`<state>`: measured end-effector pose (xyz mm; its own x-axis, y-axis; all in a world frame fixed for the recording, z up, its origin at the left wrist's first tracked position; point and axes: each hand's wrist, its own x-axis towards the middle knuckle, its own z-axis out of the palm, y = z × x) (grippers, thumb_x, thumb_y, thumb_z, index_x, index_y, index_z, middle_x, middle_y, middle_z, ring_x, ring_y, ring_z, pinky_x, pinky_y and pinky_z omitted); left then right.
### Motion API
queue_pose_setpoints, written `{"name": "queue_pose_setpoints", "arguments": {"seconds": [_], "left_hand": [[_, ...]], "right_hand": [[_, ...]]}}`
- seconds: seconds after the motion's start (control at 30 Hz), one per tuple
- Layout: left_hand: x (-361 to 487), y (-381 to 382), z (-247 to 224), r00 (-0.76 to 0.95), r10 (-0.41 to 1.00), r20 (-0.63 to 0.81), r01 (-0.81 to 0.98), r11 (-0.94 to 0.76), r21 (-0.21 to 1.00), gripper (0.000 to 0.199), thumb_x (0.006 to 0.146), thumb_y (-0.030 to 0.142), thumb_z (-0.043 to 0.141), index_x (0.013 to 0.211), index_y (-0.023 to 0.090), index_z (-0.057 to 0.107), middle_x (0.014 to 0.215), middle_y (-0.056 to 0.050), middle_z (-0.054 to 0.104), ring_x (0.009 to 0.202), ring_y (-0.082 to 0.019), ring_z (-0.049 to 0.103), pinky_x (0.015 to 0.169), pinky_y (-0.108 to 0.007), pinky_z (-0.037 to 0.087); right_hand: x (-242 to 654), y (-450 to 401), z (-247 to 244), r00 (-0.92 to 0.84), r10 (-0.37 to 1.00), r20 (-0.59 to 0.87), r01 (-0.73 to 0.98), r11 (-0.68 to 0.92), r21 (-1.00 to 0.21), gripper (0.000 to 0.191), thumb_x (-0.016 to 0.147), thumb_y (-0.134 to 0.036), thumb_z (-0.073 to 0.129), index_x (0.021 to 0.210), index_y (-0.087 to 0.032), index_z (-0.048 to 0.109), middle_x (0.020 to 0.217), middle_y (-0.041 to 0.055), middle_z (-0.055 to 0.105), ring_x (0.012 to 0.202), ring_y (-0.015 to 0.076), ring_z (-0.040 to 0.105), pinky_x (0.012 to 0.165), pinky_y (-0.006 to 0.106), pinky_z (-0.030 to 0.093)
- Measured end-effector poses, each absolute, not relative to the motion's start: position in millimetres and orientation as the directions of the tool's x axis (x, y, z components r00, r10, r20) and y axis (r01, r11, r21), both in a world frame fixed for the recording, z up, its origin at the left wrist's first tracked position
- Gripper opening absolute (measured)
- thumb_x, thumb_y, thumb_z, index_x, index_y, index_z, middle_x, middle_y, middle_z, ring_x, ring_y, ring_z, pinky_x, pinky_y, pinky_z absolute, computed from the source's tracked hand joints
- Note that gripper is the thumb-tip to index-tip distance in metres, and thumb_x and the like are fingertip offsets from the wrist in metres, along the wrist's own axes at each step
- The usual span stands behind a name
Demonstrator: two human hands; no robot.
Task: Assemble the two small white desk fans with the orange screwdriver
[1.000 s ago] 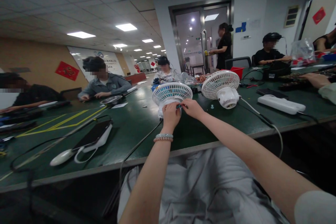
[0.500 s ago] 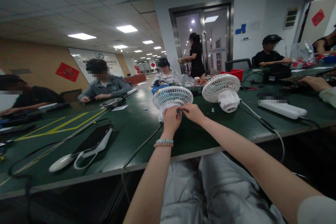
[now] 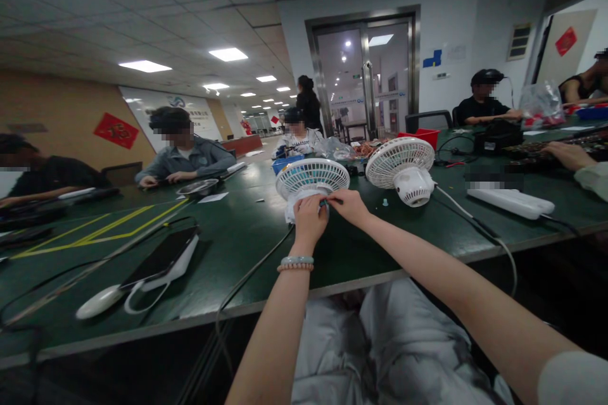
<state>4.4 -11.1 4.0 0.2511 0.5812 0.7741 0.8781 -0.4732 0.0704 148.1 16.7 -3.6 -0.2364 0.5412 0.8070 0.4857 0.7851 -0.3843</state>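
A white fan with a round grille lies tilted on the green table in front of me, its back housing towards me. My left hand, with two bracelets at the wrist, has its fingers curled over that housing and covers much of it. Close beside it, my right hand is closed in a pinch at the housing. A small teal piece shows between the fingertips of both hands; its kind is too small to tell. A second white fan lies to the right, touched by neither hand.
A small pale blue piece lies between the fans. On the right is a white power strip; on the left, a phone-like black device on a white holder. Cables hang over the front table edge. Several people sit around the table.
My hands stay at the fan, with only slight finger movement. The person standing near the glass door has moved left, behind a seated person. My view has shifted slightly.
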Motion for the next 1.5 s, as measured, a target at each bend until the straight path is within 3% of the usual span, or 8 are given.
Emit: {"name": "queue_pose_setpoints", "arguments": {"seconds": [0.9,1.17,1.5], "left_hand": [[4.2,-12.2,3.5,0.249,0.579,0.776,0.880,-0.469,0.068,0.022,0.077,0.018,0.045,0.097,0.021,0.056,0.102,-0.003,0.063,0.100,-0.020,0.053,0.092,-0.036,0.030],[3.2,-12.7,4.0,0.245,0.586,0.772,0.883,-0.465,0.073,0.023,0.077,0.018,0.046,0.098,0.021,0.056,0.102,-0.003,0.063,0.100,-0.020,0.053,0.093,-0.037,0.030],[-2.6,-12.1,4.6,0.240,0.589,0.772,0.882,-0.464,0.080,0.024,0.077,0.018,0.046,0.098,0.020,0.057,0.102,-0.004,0.064,0.100,-0.020,0.053,0.093,-0.037,0.032]], "right_hand": [[146.2,18.2,-13.2,-0.173,0.491,0.854,0.401,0.827,-0.394,0.015,0.074,-0.013,0.058,0.082,-0.016,0.070,0.081,0.0057,0.068,0.076,0.0146,0.061,0.074,0.026,0.047],[146.2,16.0,-19.0,-0.209,0.529,0.822,0.364,0.822,-0.437,0.022,0.077,-0.013,0.054,0.092,-0.018,0.069,0.090,0.0064,0.066,0.083,0.0148,0.059,0.078,0.029,0.046],[142.2,13.1,-21.6,-0.280,0.458,0.844,0.357,0.866,-0.351,0.031,0.081,-0.011,0.045,0.104,-0.017,0.064,0.099,0.0091,0.060,0.092,0.0160,0.055,0.084,0.031,0.044]]}}
